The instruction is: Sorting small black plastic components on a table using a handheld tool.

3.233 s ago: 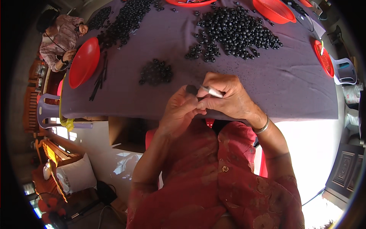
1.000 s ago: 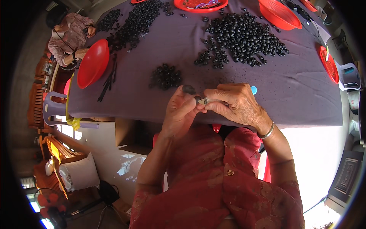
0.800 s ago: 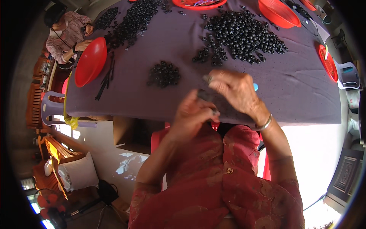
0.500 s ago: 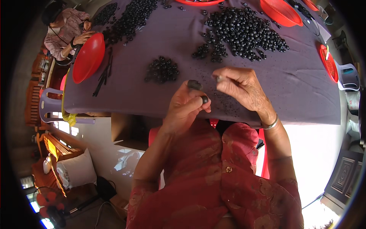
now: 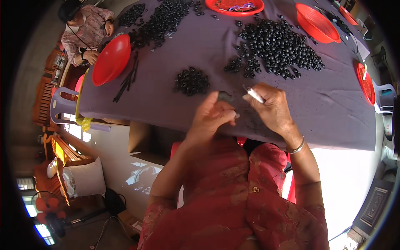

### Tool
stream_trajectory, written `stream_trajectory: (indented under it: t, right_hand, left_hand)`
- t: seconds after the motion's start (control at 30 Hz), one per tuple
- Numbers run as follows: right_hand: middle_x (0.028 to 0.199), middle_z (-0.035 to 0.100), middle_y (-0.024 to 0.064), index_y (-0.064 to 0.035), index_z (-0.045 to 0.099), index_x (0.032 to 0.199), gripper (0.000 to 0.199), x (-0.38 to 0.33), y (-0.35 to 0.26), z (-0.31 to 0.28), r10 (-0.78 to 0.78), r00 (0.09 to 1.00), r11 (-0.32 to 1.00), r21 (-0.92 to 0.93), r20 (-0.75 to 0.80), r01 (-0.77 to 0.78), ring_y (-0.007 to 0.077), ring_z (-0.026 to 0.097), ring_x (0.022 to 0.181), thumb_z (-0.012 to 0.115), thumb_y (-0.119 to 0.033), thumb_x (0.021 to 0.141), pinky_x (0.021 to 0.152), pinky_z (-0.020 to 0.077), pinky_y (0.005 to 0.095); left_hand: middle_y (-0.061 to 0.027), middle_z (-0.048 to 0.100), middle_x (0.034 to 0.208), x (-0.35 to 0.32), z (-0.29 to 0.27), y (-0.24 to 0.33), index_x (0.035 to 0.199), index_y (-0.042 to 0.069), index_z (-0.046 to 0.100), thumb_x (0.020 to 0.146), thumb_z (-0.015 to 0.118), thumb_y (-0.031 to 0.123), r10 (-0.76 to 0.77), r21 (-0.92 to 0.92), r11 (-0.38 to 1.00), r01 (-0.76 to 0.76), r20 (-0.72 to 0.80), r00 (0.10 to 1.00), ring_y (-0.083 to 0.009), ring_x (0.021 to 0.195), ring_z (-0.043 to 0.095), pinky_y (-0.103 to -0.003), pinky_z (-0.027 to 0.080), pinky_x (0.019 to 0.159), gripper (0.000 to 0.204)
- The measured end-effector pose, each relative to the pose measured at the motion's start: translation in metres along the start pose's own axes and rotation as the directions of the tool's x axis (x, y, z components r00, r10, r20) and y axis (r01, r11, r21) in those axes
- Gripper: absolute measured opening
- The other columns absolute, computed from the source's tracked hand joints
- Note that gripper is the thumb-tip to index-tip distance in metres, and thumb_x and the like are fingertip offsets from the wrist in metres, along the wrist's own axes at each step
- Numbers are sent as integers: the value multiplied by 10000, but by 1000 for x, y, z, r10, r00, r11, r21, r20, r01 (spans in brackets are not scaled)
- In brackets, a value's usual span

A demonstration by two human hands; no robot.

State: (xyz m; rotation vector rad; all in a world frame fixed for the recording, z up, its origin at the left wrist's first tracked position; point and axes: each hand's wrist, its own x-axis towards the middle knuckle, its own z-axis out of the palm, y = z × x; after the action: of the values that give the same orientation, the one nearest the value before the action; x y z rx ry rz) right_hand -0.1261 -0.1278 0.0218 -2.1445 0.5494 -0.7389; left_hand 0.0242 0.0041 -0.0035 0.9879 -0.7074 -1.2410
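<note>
White-handled tool (image 5: 256,96) is lying clasped in my right grip (image 5: 273,107) above the table (image 5: 325,125); my left grip (image 5: 210,116) is hanging near it, fingers partly curled, too blurred for telling whether it is grasping anything.

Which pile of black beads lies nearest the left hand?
The small roundish pile just beyond the left hand; the big pile at right and the upper-left piles lie farther.
</note>
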Motion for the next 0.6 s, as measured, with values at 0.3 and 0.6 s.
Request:
stream_trajectory:
  t: [0.3, 0.6]
  right_hand:
    - [722, 601, 181, -15, 570, 750, 210, 6, 35, -5, 45, 998, 900, -432, -52, -63, 400, 593, 717, 707, -167, 796, 591, 443, 458]
    - [697, 607, 180, -27, 564, 741, 216, 1, 37, -3, 91, 994, 899, -425, -53, -105, 407, 595, 691, 719, -170, 783, 583, 446, 462]
  left_hand:
    - [-124, 595, 936, 27, -86, 11, 1020, 12, 605, 735, 777, 97, 641, 975, 222, -20, -131, 756, -239, 852, 593, -344, 479, 762, 344]
    - [-173, 432, 1268, 57, -80, 18, 1197, 60, 543, 592, 811, 550, 525, 971, -226, -79, 190, 830, -363, 1113, 480, -479, 397, 941, 824]
